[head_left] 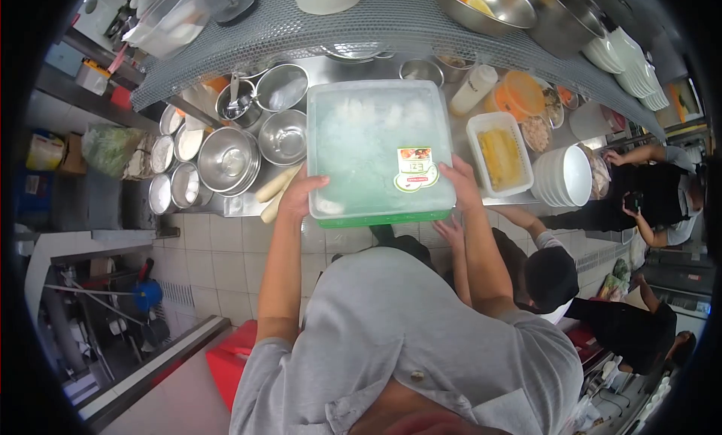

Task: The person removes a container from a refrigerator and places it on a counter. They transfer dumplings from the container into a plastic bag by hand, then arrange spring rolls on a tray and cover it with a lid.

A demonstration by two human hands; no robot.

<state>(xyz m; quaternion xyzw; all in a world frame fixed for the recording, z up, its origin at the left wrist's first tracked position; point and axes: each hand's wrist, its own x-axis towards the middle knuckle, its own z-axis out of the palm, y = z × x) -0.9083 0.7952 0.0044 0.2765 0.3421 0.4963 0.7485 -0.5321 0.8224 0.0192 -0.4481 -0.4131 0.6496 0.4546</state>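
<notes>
Gripping a rounded-square plastic tub (387,220) from both sides, the left hand (302,192) and right hand (461,181) held it over the counter's near edge. Fingers were clamped on its sides, the left thumb lying on the lid (353,149); how the fingertips sat underneath could not be told. The lid was frosted, cloudy and translucent above a bright green base, with a glossy printed label (416,169) near one corner.

The steel counter (325,71) bore smooth nested metal bowls (216,149), a rectangular white container (508,190) with yellow contents and a stack of white bowls (575,179). Beyond ran a grey mesh-covered shelf (263,27). Pale square tiles (226,256) covered the floor; dark-clothed people (628,333) stood rightward.
</notes>
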